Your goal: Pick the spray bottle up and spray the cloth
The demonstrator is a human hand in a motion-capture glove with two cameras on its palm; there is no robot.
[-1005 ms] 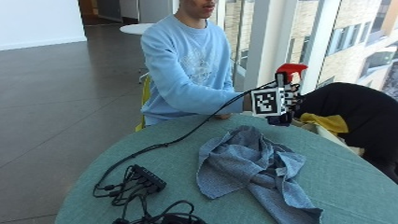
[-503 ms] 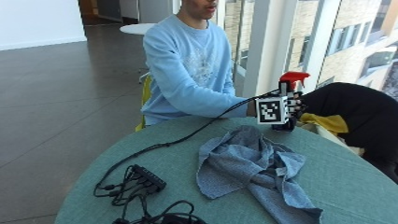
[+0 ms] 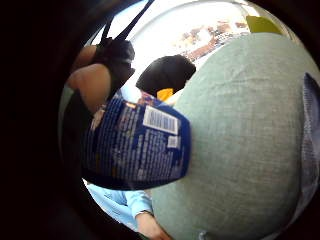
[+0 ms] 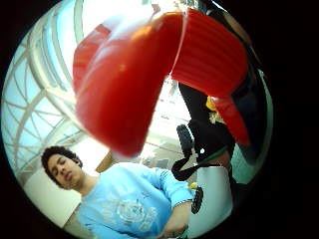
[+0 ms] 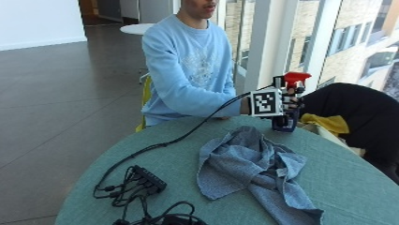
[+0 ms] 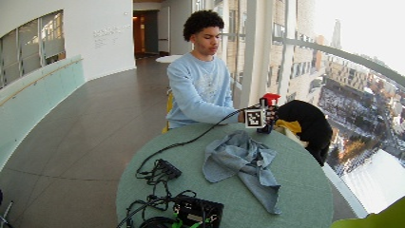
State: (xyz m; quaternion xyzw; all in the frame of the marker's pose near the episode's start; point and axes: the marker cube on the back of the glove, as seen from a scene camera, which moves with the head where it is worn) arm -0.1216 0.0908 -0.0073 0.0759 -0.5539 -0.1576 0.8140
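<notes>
Nearest the outside camera, a black hub with a tangle of leads lies on the round table, whose top is covered in a grey-green fabric. Past it, at the middle of the table, the cloth lies crumpled in a blue-grey heap, with 1 tail trailing toward the near edge. Beyond the cloth, at the table's far edge, the right hand has its gloved fingers wrapped round the neck of the spray bottle, which stands upright with its red trigger head above the hand and its dark blue body below. From the outside view I cannot tell whether the bottle's base touches the table or hangs just above it; the little finger side palm view shows the bottle's blue label close to the palm with the table's fabric beside it. In the thumb side palm view the red head fills much of the picture. The bottle is apart from the cloth, behind its far side. Farther back sits the person in a light blue sweater, and a black garment over something yellow lies at the table's far right.
</notes>
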